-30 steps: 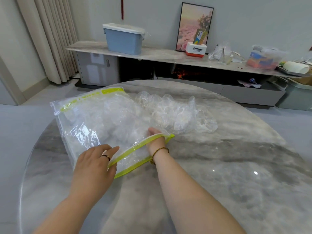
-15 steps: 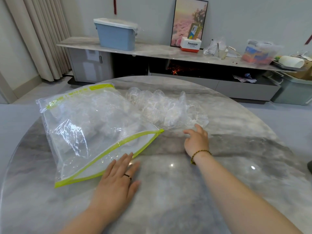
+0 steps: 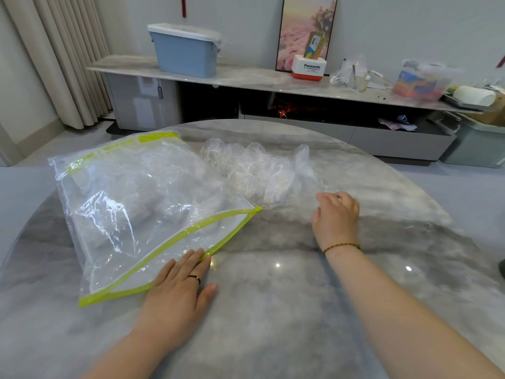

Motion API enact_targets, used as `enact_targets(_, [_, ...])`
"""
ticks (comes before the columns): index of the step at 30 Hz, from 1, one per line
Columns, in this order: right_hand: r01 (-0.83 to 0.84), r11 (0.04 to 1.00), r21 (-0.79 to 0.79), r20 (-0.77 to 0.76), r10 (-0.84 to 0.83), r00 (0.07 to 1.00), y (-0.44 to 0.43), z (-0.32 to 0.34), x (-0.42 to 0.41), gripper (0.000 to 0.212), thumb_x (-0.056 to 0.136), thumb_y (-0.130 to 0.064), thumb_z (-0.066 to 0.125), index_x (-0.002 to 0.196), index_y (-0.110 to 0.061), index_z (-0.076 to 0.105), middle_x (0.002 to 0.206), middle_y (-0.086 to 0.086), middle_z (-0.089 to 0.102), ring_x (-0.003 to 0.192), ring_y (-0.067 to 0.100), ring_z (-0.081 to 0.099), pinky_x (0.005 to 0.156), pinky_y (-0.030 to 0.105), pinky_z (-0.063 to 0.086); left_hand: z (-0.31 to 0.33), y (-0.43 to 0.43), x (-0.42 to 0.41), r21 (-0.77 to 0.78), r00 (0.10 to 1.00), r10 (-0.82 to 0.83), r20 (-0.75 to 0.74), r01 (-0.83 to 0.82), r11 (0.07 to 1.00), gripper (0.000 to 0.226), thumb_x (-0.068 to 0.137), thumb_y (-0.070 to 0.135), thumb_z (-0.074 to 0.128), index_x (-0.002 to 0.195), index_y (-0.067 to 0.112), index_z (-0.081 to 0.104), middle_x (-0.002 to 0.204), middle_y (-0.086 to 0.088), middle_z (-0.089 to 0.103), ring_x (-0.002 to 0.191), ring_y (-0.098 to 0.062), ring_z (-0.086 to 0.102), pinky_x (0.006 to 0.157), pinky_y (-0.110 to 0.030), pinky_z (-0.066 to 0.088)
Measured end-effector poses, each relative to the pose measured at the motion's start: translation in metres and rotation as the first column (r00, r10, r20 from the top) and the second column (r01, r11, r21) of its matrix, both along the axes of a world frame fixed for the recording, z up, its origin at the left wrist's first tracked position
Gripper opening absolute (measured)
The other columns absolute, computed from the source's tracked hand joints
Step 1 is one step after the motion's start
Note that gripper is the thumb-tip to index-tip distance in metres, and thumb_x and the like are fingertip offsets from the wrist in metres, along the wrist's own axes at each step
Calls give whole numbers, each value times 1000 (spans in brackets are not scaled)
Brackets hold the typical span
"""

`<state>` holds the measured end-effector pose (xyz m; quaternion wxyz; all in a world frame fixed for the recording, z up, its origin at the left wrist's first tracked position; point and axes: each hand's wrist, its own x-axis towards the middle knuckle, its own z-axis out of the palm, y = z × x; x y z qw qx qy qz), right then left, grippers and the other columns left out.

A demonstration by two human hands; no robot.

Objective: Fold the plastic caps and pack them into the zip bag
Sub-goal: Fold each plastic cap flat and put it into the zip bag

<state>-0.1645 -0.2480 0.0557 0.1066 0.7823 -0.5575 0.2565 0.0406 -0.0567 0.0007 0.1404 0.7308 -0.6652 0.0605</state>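
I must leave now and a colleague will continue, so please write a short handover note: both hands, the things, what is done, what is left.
Left hand: open, flat on the marble table, fingertips on the green mouth edge of the zip bag.
Right hand: fingers curled at the near edge of the pile of plastic caps; grip unclear.
Done: some caps appear to be inside the bag; its mouth is open.
Left: fold the loose caps, pack them, zip the bag.

My left hand [image 3: 177, 291] wears one thin dark ring [image 3: 194, 278] on its ring finger. At the wrist of my right hand [image 3: 337, 217] sits a slim braided bracelet [image 3: 341, 246] (gold thread twisted with darker strands, as far as I can tell). Both forearms are bare.
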Motion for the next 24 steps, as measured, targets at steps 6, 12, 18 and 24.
enact_targets(6, [-634, 762, -135, -163, 614, 773, 81, -17, -30, 14, 70, -8, 42, 79, -13, 50, 68, 6, 60, 76, 18, 41, 76, 25, 38, 11, 14, -19, -236, 982, -182, -42, 168, 957, 40, 87, 41, 34, 117, 19, 46, 120, 0, 52, 102, -15, 45, 100, -21, 20])
enact_targets(12, [-784, 609, 120, -114, 793, 599, 169, -18, -53, 16, 74, -21, 46, 89, -21, 43, 80, -7, 45, 70, 5, 40, 56, 15, 37, 29, 37, -53, -239, 907, -419, 45, 417, 877, 74, 66, 35, 44, 136, 17, 29, 133, -4, 43, 121, -18, 40, 108, -29, 16])
enact_targets(18, [-768, 599, 225, -42, 794, 607, 217, -18, -72, 44, 67, -18, 45, 111, -18, 45, 97, -7, 42, 83, 2, 46, 78, 15, 43, 24, 56, -54, -38, 878, -475, 57, 477, 878, 40, 64, 31, 37, 78, 28, 75, 87, 16, 71, 89, -4, 67, 108, -20, 13])
enact_targets(24, [-460, 824, 330, -128, 522, 843, 216, -15, -89, 46, 60, -32, 35, 104, -26, 49, 102, -15, 59, 97, -1, 54, 101, 21, 29, 28, 68, -45, -128, 904, -427, 23, 426, 896, 35, 66, 28, 37, 55, 29, 70, 69, 21, 67, 66, 4, 65, 81, -18, 35])
